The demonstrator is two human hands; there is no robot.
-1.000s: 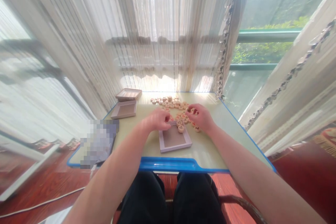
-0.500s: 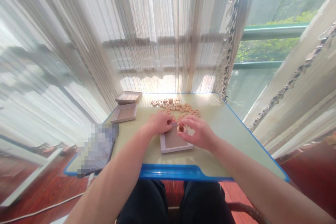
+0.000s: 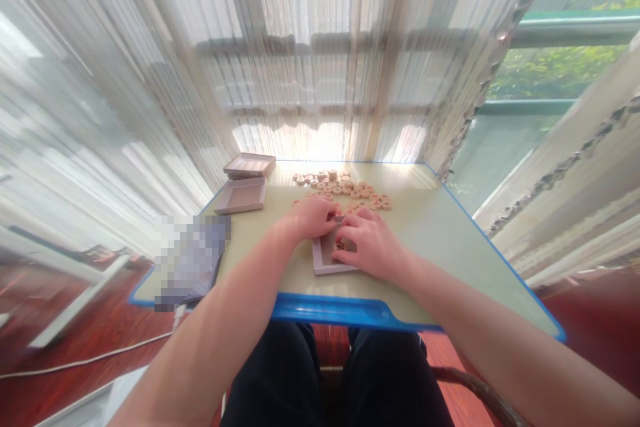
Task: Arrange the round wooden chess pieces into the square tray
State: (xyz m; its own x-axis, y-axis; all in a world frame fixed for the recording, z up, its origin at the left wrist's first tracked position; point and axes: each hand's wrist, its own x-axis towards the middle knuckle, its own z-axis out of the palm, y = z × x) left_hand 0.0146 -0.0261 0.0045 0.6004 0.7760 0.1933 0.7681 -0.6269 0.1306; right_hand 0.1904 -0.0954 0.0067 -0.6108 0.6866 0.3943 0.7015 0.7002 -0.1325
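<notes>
My right hand (image 3: 373,240) is lowered into a shallow light-coloured box (image 3: 320,267). Its thumb and fingers are closed on a round wooden xiangqi piece (image 3: 340,247), face showing, just at or above the box floor. By the far left rim of the box is my left hand (image 3: 313,215), fingers curled together round what looks like another piece, mostly hidden. Beyond both hands, several loose xiangqi pieces (image 3: 347,187) lie spread over the table, some with red marks.
The pale table (image 3: 430,247) has a blue edge and a blue front trough (image 3: 330,310). Two shallow box parts, a nearer tray (image 3: 243,195) and a farther one (image 3: 250,164), stand at the back left. A blurred-out flat item (image 3: 193,260) lies at the left, a white cable (image 3: 90,361) below it.
My right hand has brought its piece down from above the box into it. The left hand stays near the far left rim. The whole view has shifted slightly.
</notes>
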